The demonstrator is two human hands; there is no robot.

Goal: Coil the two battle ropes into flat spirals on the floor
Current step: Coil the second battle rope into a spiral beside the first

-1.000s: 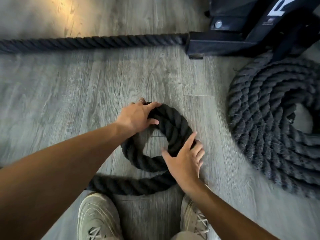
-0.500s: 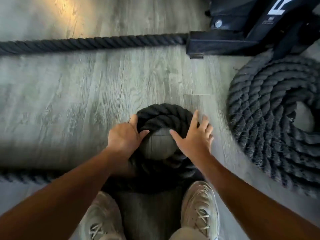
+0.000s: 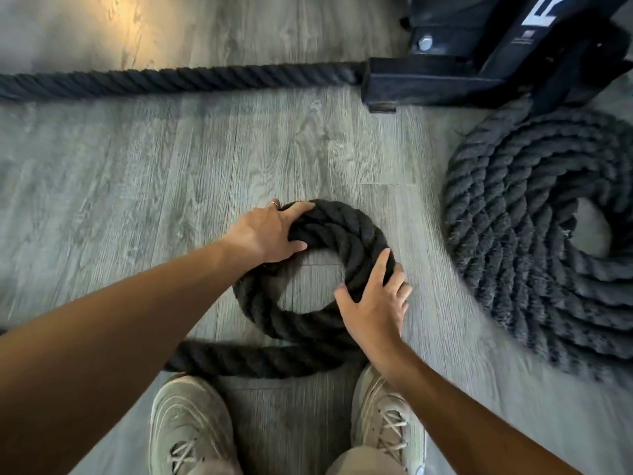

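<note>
A thick black battle rope forms a small coil (image 3: 346,234) of about two turns on the grey floor in front of me. My left hand (image 3: 270,231) grips the coil's upper left side, thumb on the inner edge. My right hand (image 3: 375,299) lies on the coil's lower right side, its thumb hooked over the inner edge and its fingers spread across the turns. The rope's free length (image 3: 253,359) trails left past my shoes. At the right sits a larger finished spiral (image 3: 534,186) of several turns.
A straight stretch of rope (image 3: 178,78) runs along the floor at the top toward a black metal rack base (image 3: 445,77). My two beige shoes (image 3: 191,419) stand just below the coil. Grey wood-plank floor (image 3: 137,173) surrounds the coil.
The small coil has turned and shifted: half a second ago both hands sat on its top nearer me, now the left is at upper left and the right at lower right.
</note>
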